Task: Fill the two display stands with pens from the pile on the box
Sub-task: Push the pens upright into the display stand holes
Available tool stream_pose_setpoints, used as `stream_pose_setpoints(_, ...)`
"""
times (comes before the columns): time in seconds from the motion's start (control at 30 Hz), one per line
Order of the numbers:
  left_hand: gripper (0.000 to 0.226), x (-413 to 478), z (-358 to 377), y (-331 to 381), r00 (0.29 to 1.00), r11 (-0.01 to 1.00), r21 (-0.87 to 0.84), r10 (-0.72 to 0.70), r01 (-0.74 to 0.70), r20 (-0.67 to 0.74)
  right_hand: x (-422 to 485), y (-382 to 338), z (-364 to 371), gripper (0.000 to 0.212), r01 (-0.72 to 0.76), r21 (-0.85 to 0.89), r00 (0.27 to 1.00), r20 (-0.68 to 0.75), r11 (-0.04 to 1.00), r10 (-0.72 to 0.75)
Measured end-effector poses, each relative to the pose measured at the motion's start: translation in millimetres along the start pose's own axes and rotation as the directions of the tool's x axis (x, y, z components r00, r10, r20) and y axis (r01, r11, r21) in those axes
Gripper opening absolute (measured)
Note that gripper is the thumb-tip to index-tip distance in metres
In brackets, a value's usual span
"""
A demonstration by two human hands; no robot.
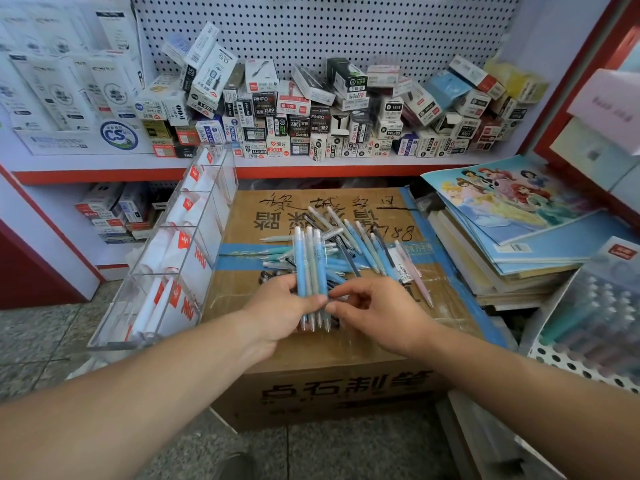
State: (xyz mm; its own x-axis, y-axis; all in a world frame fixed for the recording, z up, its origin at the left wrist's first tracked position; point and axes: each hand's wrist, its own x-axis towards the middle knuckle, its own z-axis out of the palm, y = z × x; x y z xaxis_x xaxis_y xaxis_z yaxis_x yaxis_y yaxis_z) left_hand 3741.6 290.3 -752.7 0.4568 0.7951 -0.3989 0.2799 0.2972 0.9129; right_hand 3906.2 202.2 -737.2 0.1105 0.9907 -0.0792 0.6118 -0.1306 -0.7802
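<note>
Cardboard box (242, 216): brown carton with printed and handwritten characters and blue tape across its top; it stands on the floor (45, 334) in front of the shelf.
Pile of pens (349, 244): loose blue, teal and grey pens lie criss-cross on the middle of the box top, with one pink pen nearer the right edge.
Bundle of pens (310, 261): several blue and grey pens are held side by side above the near half of the box top, tips pointing toward the person.
Left hand (277, 313): fingers and thumb are wrapped round the lower part of the bundle.
Right hand (377, 313): fingers are curled, and thumb and forefinger tips meet the bundle's right side. Whether they pinch a pen cannot be told.
Clear display stand (180, 251): tiered acrylic compartments hold white cards with red logos; it leans at the box's left edge.
White display stand (595, 317): perforated, beside the box's near right corner, with rows of blurred pens in it.
Notebooks (519, 209): a stack sits just beside the box's right edge.
Shelf (311, 164): crowded with small pen cartons (311, 109) under a pegboard (346, 29).
</note>
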Motion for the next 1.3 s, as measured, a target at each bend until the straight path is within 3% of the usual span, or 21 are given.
stream_pose_setpoints(0.17,0.028,5,-7,-1,1.000,1.000,0.013,0.010,-0.010,0.024,31,31,-37,0.014,-0.250,-0.274,0.940,-0.300,0.929,0.164)
stream_pose_setpoints(0.3,0.025,5,-6,-2,0.999,1.000,0.021,0.011,-0.012,0.040,37,46,-44,0.024,-0.366,-0.428,0.913,-0.334,0.826,0.232)
stream_pose_setpoints(0.43,0.020,6,-5,-1,0.999,0.999,0.049,0.011,-0.013,0.045,39,43,-42,0.025,-0.394,-0.441,0.904,-0.342,0.806,0.255)
stream_pose_setpoints(0.73,0.020,1,3,7,0.997,0.999,0.043,-0.013,0.009,0.077,36,47,-54,0.020,-0.425,-0.178,0.878,-0.322,0.888,0.355)
stream_pose_setpoints(0.87,0.019,-4,12,10,0.996,0.999,0.050,0.006,-0.011,0.088,7,43,-62,0.024,-0.366,0.055,0.906,-0.207,0.929,0.369)
stream_pose_setpoints(1.03,0.025,-13,39,18,0.988,0.996,0.066,0.057,-0.067,0.146,-44,35,-89,0.018,-0.331,0.268,0.929,-0.074,0.905,0.362)
stream_pose_setpoints(1.13,0.022,-15,73,29,0.975,0.995,0.051,0.076,-0.088,0.210,-80,35,-118,0.010,-0.297,0.369,0.903,-0.190,0.881,0.384)
stream_pose_setpoints(1.3,0.019,-26,145,42,0.942,0.994,0.011,0.100,-0.109,0.319,-137,47,-163,0.010,-0.253,0.410,0.778,-0.452,0.876,0.436)
